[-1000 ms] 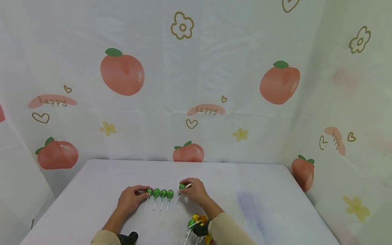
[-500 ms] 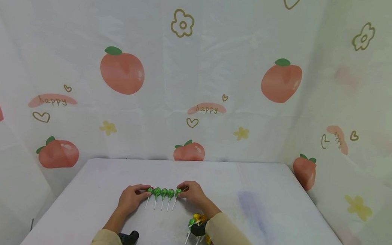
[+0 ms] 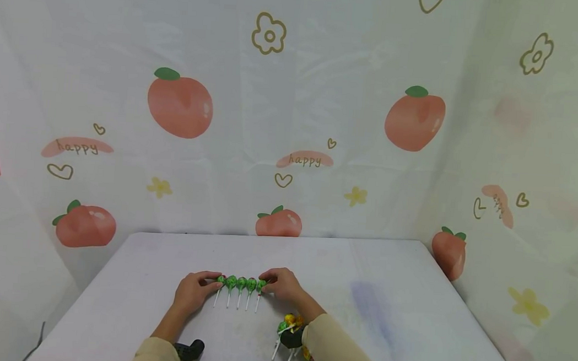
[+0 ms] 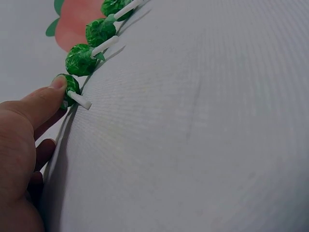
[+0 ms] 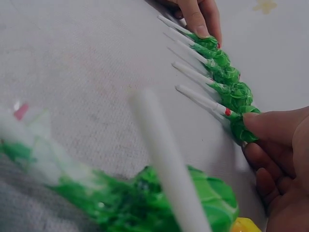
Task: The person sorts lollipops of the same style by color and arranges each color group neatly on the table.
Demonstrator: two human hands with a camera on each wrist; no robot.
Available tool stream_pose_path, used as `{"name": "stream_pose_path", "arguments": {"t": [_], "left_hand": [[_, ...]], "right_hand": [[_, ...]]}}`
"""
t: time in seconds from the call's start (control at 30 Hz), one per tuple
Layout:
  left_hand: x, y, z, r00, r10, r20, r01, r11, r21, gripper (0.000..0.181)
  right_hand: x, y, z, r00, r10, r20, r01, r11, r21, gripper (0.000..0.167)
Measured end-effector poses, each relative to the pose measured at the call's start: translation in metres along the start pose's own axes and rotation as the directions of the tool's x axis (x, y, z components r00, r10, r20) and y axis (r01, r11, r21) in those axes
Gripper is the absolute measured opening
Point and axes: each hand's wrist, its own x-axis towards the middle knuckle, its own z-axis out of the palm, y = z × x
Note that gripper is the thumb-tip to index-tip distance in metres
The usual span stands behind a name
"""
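Several green-wrapped lollipops lie side by side in a row on the table, sticks toward the person; a middle one [image 3: 241,283] shows between the hands. At the row's left end the left hand [image 3: 194,293] pinches the head of the end lollipop [image 4: 72,87] between thumb and fingers. The right hand [image 3: 286,288] pinches the right-end lollipop [image 5: 244,126] by its head, close beside its neighbour [image 5: 235,95]. In the right wrist view, the fingertips hide part of that head.
A loose pile of green and yellow lollipops [image 3: 289,319] lies near the right forearm, partly hidden by the black wrist device [image 3: 292,337]. Another black device [image 3: 190,351] is at the left wrist. Behind the white table [image 3: 343,261] hangs a printed backdrop.
The right hand has moved left with its lollipop, bringing it from apart to the right end of the row, its stick now nearer parallel to the others. The left hand has stayed nearly still.
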Motion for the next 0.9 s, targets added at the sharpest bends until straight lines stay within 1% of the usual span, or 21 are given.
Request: {"name": "stream_pose_path", "arguments": {"t": [0.13, 0.43, 0.77, 0.9], "left_hand": [[-0.0008, 0.001, -0.0008, 1.0, 0.006, -0.002, -0.006, 1.0, -0.01, 0.028], [0.0, 0.0011, 0.0001, 1.0, -0.008, -0.005, 0.008, 1.0, -0.001, 0.028], [-0.0008, 0.0016, 0.0001, 1.0, -0.011, -0.003, 0.011, 1.0, -0.006, 0.028], [-0.0007, 0.0017, 0.0, 1.0, -0.002, -0.01, 0.001, 1.0, -0.012, 0.028]], "right_hand": [[-0.0011, -0.0016, -0.0003, 1.0, 0.0, -0.003, 0.0, 1.0, 0.003, 0.022], [-0.001, -0.0002, -0.0007, 1.0, 0.015, 0.001, -0.015, 0.999, 0.03, 0.022], [-0.0019, -0.0004, -0.0005, 1.0, -0.004, -0.011, 0.004, 1.0, 0.016, 0.019], [-0.0022, -0.0007, 0.0003, 1.0, 0.009, -0.023, -0.009, 1.0, 0.018, 0.018]]}}
